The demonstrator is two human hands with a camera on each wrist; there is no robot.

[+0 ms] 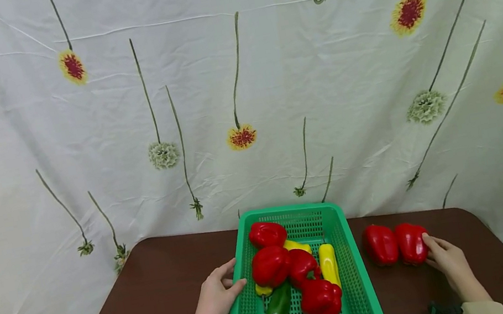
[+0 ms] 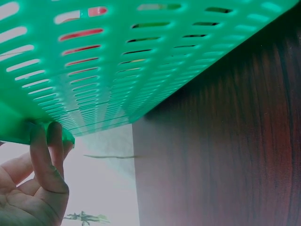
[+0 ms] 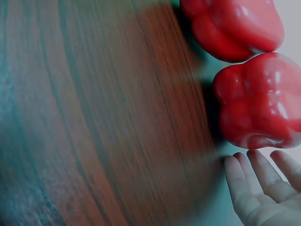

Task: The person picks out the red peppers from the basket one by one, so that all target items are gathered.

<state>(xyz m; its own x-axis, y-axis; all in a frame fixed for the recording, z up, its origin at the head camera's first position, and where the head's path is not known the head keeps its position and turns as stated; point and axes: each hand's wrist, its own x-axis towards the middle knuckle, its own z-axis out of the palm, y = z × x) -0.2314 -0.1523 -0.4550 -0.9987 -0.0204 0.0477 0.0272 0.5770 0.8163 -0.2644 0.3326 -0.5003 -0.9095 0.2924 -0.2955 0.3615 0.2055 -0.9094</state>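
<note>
Right of the green plastic basket (image 1: 286, 210), an outer glossy red bell pepper (image 1: 412, 245) lies basketward of the right hand (image 1: 450, 261), fingers extended.

Red peppers (image 1: 271, 267) in green basket (image 1: 359, 273)

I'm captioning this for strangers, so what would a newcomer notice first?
Probably the green basket in the middle, glossy red peppers inside, the left hand holding its rim. Then two more red peppers on the table at right, the right hand by the outer one.
</note>
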